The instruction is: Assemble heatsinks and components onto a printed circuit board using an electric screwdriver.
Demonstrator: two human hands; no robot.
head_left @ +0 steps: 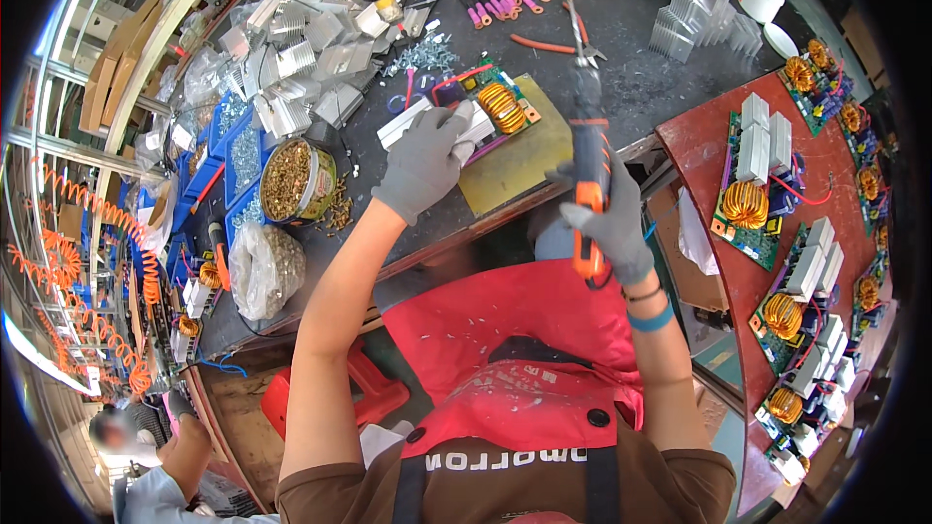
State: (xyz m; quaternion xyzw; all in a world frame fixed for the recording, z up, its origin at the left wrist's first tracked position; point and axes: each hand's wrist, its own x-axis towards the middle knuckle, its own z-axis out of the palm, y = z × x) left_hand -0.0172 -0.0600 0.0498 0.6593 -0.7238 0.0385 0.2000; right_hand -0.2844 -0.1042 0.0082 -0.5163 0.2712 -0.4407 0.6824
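My left hand [423,160], in a grey glove, grips the near side of a circuit board [529,107]. The board carries silver heat sinks [396,128] and a copper-wound coil [501,108], and a red wire arches over it. It lies partly on a yellowish flat plate [524,150] at the bench's front edge. To the right, my right hand [621,228], also gloved, is wrapped round an orange and black electric screwdriver [590,184]. Its bit end points away from me, beside the board and apart from it. The fingertips of my left hand are partly hidden.
Loose heat sinks [291,63] and small screws [424,55] lie at the back left. Blue bins [243,160] and a tub of brass-coloured screws [296,180] stand left. Pliers [549,44] lie beyond the plate. Several finished-looking boards [752,189] sit on a red table [699,126] at right.
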